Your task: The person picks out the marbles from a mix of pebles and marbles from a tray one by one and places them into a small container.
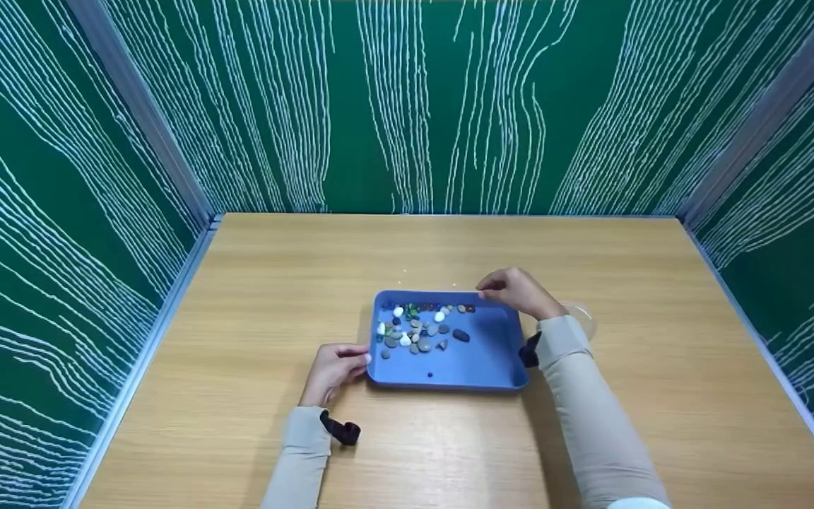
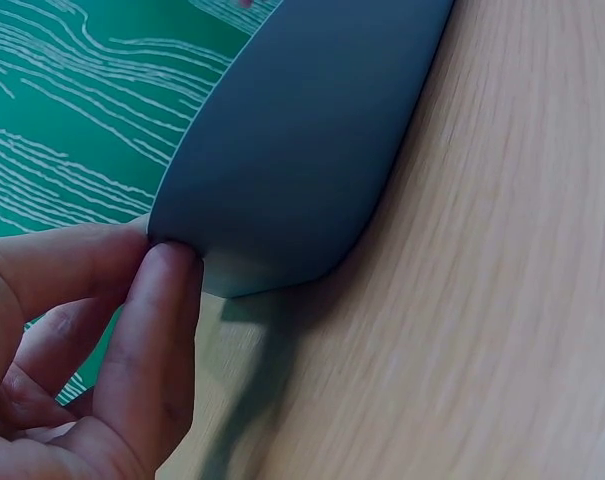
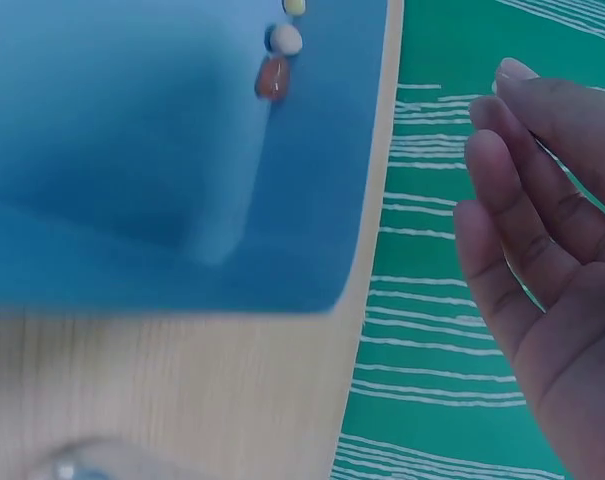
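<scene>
A blue rectangular tray (image 1: 488,357) carries pebbles and shiny stones (image 1: 424,345) in grey, white, green and reddish tones, mostly gathered toward its left and far side. One small dark bead (image 1: 429,375) lies alone near the front. My left hand (image 1: 336,367) pinches the tray's rim at the left front between thumb and fingers, as the left wrist view shows with the tray's outer wall (image 2: 292,150). Over by the far right rim is my right hand (image 3: 552,220), its fingers loosely bent, apart from the tray and holding nothing.
Partly hidden behind the right forearm, a clear round container (image 1: 584,318) stands on the wooden table (image 1: 273,283). Tiny pale bits (image 1: 454,285) lie beyond the tray. Green panels (image 1: 442,106) with white lines enclose the table's back and sides.
</scene>
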Available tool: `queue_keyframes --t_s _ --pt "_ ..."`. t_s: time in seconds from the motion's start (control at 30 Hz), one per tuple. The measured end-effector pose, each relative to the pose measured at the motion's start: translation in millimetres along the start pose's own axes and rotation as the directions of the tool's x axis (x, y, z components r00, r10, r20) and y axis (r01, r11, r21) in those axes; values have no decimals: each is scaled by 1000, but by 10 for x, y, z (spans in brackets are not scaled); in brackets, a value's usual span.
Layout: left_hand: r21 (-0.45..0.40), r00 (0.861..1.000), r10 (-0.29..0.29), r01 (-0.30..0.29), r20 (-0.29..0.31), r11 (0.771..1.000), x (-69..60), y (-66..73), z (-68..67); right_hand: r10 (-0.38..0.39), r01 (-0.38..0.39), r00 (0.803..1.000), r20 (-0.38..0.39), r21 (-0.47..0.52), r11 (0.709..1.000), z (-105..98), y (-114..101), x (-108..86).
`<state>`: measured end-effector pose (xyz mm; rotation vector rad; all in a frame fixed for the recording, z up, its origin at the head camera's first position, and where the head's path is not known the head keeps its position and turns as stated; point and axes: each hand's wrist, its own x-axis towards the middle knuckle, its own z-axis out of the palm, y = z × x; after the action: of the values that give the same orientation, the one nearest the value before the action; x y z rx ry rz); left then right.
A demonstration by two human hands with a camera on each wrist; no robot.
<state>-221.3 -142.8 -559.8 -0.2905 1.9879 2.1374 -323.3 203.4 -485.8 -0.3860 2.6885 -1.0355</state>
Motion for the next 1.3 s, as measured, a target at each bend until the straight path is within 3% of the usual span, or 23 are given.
queue_keyframes --t_s 0.23,0.47,0.77,0.93,1.17,1.3 --pt "36 1000 -5 5 -13 999 32 -10 -10 -38 37 999 29 36 999 138 -43 112" --pt "4 1000 -2 2 -8 1000 27 -5 -8 -31 28 997 67 56 998 254 -89 191" --pt "23 1000 -12 12 7 1000 14 14 -14 -62 56 994 87 72 996 394 -105 267" --pt "7 1000 0 0 14 1000 18 -12 -7 -65 61 993 102 39 997 461 -98 287" --pt "-21 997 63 -63 43 998 -23 -23 -38 -65 68 990 124 -22 997 557 -92 319" --pt "13 1000 19 -19 11 1000 8 -33 -27 -82 88 989 122 -47 995 613 -98 331"
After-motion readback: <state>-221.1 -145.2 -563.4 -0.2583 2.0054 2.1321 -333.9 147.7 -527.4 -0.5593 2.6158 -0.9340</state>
